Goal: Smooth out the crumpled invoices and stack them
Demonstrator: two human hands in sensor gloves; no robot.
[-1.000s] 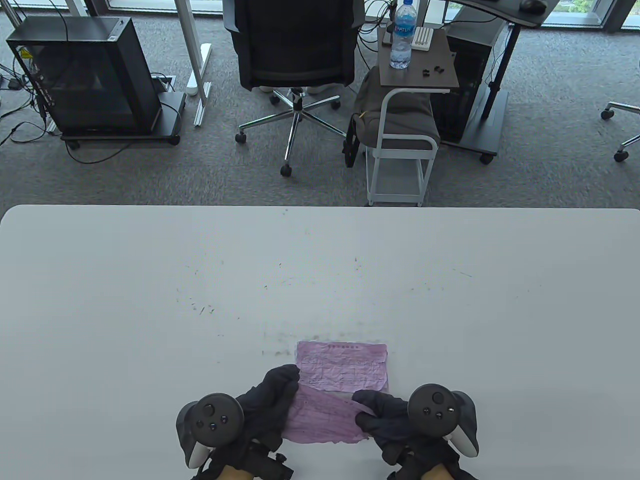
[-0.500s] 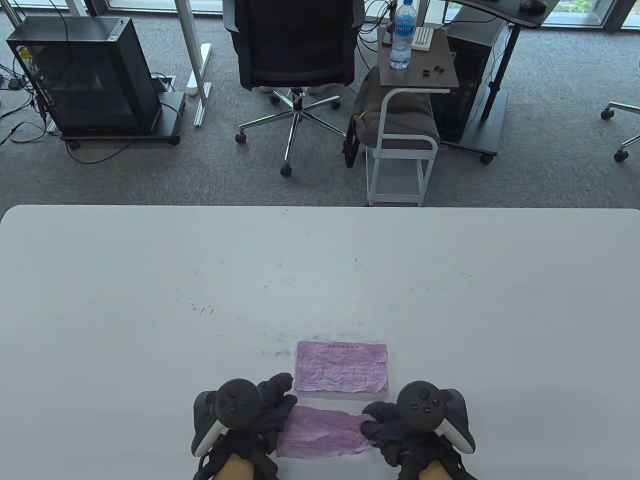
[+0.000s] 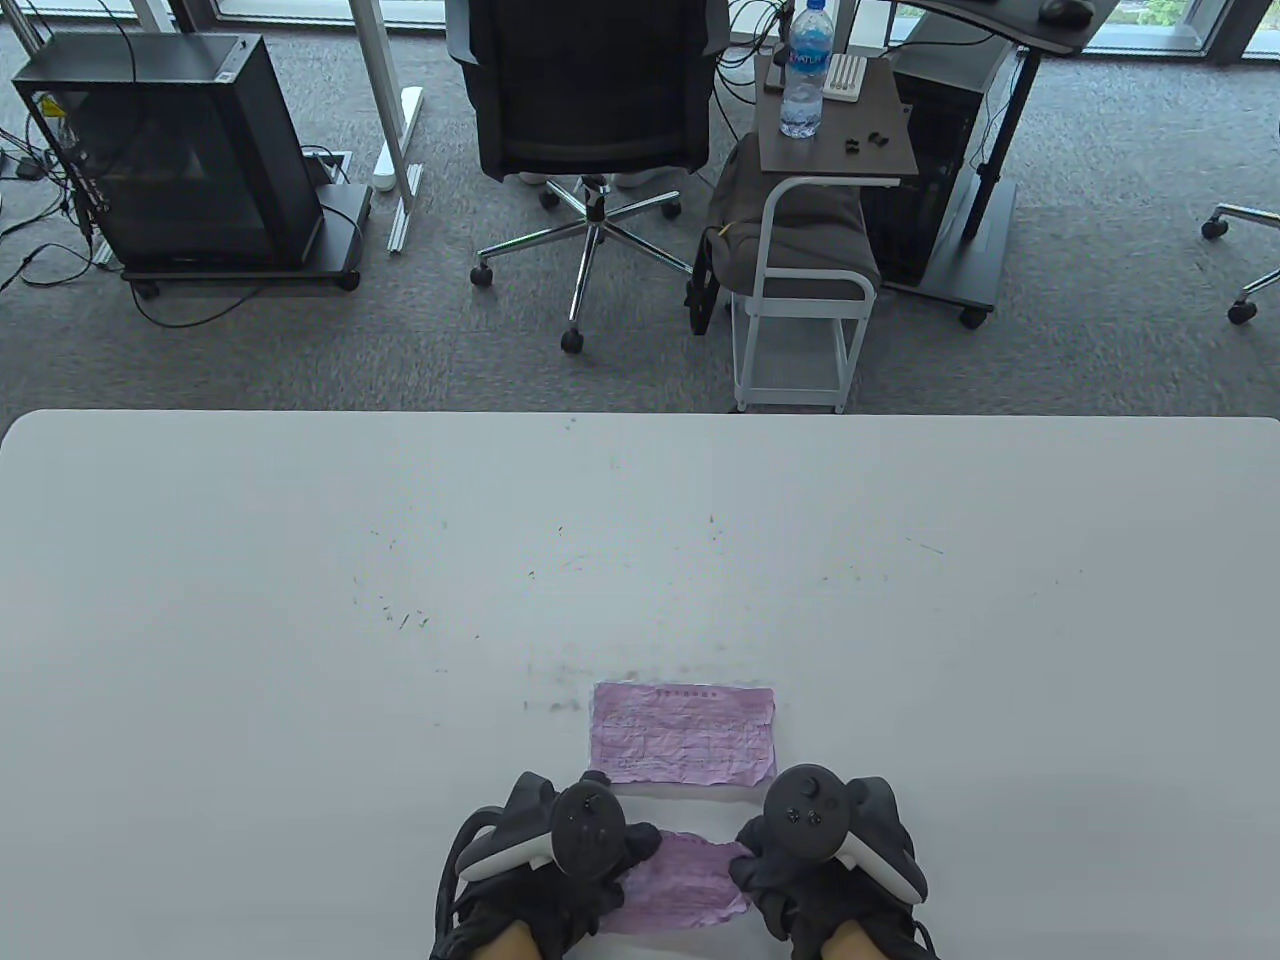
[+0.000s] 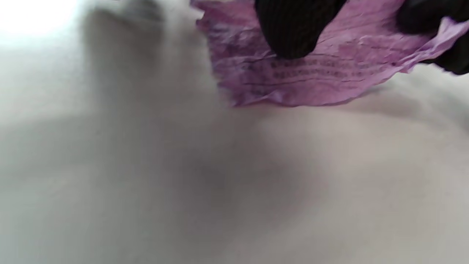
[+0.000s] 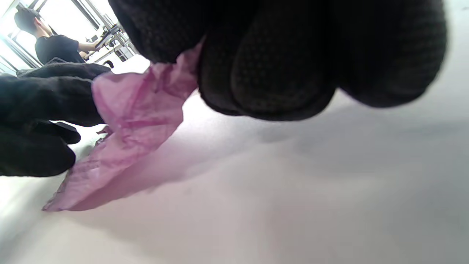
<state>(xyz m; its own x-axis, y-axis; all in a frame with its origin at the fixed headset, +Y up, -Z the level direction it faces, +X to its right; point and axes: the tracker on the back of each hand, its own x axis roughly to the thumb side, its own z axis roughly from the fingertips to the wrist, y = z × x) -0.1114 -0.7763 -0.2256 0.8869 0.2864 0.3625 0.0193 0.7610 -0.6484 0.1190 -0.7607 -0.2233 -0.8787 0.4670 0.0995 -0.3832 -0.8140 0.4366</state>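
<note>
At the near edge of the white tabletop (image 3: 250, 600), a little right of its middle, a crumpled pink paper invoice (image 3: 685, 880) hangs between two hands in black sensor gloves. The left hand (image 3: 560, 860) grips its left end: in the left wrist view a gloved fingertip (image 4: 293, 33) presses down on the printed face of the sheet while another dark fingertip shows at the paper's far edge, so the fingers are curled onto the paper. The right hand (image 3: 810, 850) pinches the right end; the right wrist view shows its thick fingertips (image 5: 271, 73) closed on a pink corner, the sheet sagging from there down to the table surface, where one lower corner touches. Both hands stand close together, with only a short, wrinkled stretch of paper visible between them.

Just beyond the hands, apart from the held sheet, a second pink invoice (image 3: 683, 732) lies flat on the tabletop, creased but spread out, its long side parallel to the near edge.

Past the far edge of the table, on grey carpet, stand a black office chair (image 3: 585, 100), a small white-framed side table (image 3: 835, 150) carrying a clear plastic water bottle (image 3: 805, 70), and a black computer case (image 3: 170, 150) at the left.
</note>
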